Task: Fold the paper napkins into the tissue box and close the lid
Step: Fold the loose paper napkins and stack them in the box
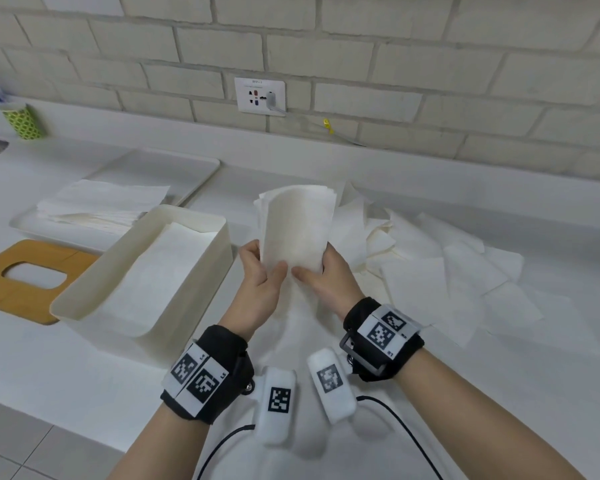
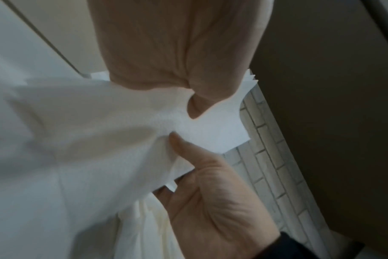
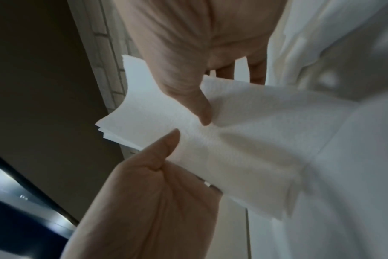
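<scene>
I hold a curved stack of white napkins [image 1: 297, 226] upright above the counter, between the box and the loose pile. My left hand [image 1: 260, 268] pinches its lower left edge and my right hand [image 1: 321, 271] pinches its lower right edge, thumbs on the front. In the left wrist view my left hand [image 2: 188, 94] and right hand [image 2: 182, 147] both clamp the stack [image 2: 215, 129]. In the right wrist view the right hand [image 3: 199, 108] and left hand [image 3: 166, 145] grip the same stack [image 3: 144, 119]. The open cream tissue box [image 1: 187, 289] stands to the left with a flat napkin [image 1: 160, 268] inside. Its wooden slotted lid [image 1: 21, 299] lies further left.
Loose unfolded napkins [image 1: 430, 271] are spread over the counter to the right. A white tray [image 1: 187, 168] behind the box carries more napkins [image 1: 94, 206]. A green patterned cup [image 1: 23, 121] stands at the far left by the brick wall. The counter's front edge runs below my wrists.
</scene>
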{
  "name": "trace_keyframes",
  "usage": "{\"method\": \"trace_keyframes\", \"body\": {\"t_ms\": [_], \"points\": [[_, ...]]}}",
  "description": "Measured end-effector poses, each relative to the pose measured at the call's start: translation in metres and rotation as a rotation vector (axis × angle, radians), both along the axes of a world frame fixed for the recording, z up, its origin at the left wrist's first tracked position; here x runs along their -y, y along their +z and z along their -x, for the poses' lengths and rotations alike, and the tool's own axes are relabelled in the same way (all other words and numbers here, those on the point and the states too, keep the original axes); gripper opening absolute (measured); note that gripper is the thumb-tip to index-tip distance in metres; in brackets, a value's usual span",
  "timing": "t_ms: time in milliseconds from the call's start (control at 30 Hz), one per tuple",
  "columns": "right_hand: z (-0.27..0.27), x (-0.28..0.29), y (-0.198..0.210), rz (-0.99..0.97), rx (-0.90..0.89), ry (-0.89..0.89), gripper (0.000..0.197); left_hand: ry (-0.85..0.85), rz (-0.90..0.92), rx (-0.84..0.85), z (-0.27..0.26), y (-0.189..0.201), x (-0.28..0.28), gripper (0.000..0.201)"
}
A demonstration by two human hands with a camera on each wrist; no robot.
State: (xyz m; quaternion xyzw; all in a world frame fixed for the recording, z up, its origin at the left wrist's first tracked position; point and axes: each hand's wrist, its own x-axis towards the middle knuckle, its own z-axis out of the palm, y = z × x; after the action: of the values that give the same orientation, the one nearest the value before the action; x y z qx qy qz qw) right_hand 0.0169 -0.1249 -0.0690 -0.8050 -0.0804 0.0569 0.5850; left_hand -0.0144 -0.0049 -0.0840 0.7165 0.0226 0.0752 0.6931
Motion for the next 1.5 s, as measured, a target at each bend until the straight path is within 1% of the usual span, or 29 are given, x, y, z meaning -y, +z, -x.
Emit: {"method": "trace_keyframes", "body": {"t_ms": [67,100,167,200,267,333,400,433,500,567,633,700,800,900,1000,1067,1200,1367,1433,1500], "points": [[-0.003,0.003,0.005,0.06,0.042,0.018,0.038,0.029,0.025,0.034,0.002,0.008,-0.004,0.04],[-0.005,0.006,0.009,0.108,0.07,0.044,0.038,0.063,0.065,0.088,0.002,0.016,-0.008,0.045],[-0.01,0.012,0.02,0.235,0.132,0.118,0.039,0.12,0.126,0.222,0.002,0.033,-0.018,0.047],[-0.013,0.015,0.026,0.3,0.161,0.153,0.038,0.152,0.088,0.281,0.002,0.04,-0.023,0.049],[-0.021,0.021,0.038,0.41,0.232,0.192,0.031,0.224,-0.101,0.331,0.003,0.046,-0.03,0.047],[-0.03,0.025,0.05,0.522,0.29,0.201,0.023,0.252,-0.243,0.291,0.004,0.042,-0.032,0.04],[-0.035,0.027,0.059,0.671,0.3,0.209,0.027,0.21,-0.31,0.178,0.004,0.028,-0.028,0.033],[-0.036,0.026,0.063,0.763,0.295,0.22,0.031,0.184,-0.311,0.104,0.004,0.021,-0.025,0.03],[-0.033,0.023,0.067,0.946,0.313,0.252,0.036,0.174,-0.248,-0.012,0.005,0.007,-0.021,0.029],[-0.028,0.017,0.06,1.074,0.346,0.284,0.035,0.167,-0.109,-0.079,0.006,-0.005,-0.019,0.034],[-0.023,0.011,0.045,1.172,0.333,0.336,0.034,0.149,-0.016,-0.154,0.005,-0.015,-0.019,0.041],[-0.02,0.007,0.033,1.237,0.296,0.377,0.031,0.153,0.004,-0.215,0.001,-0.025,-0.021,0.042],[-0.02,0.006,0.036,1.225,0.368,0.33,0.028,0.173,0.025,-0.214,-0.005,-0.03,-0.024,0.043],[-0.02,0.007,0.042,1.203,0.433,0.291,0.03,0.162,0.01,-0.212,-0.008,-0.03,-0.024,0.038],[-0.014,0.004,0.037,1.274,0.399,0.359,0.031,0.189,-0.008,-0.271,-0.011,-0.033,-0.022,0.034],[-0.013,0.004,0.037,1.288,0.387,0.364,0.031,0.178,-0.008,-0.256,-0.011,-0.032,-0.022,0.034],[-0.014,0.007,0.045,1.222,0.441,0.282,0.032,0.188,0.026,-0.222,-0.012,-0.026,-0.023,0.033],[-0.006,0.006,0.03,1.218,0.402,0.376,0.035,0.172,0.007,-0.329,-0.011,-0.026,-0.021,0.035],[-0.009,0.012,0.032,1.163,0.382,0.334,0.032,0.186,0.026,-0.337,-0.007,-0.021,-0.02,0.041],[-0.014,0.019,0.04,1.001,0.326,0.278,0.025,0.185,0.035,-0.348,-0.003,-0.014,-0.019,0.052]]}}
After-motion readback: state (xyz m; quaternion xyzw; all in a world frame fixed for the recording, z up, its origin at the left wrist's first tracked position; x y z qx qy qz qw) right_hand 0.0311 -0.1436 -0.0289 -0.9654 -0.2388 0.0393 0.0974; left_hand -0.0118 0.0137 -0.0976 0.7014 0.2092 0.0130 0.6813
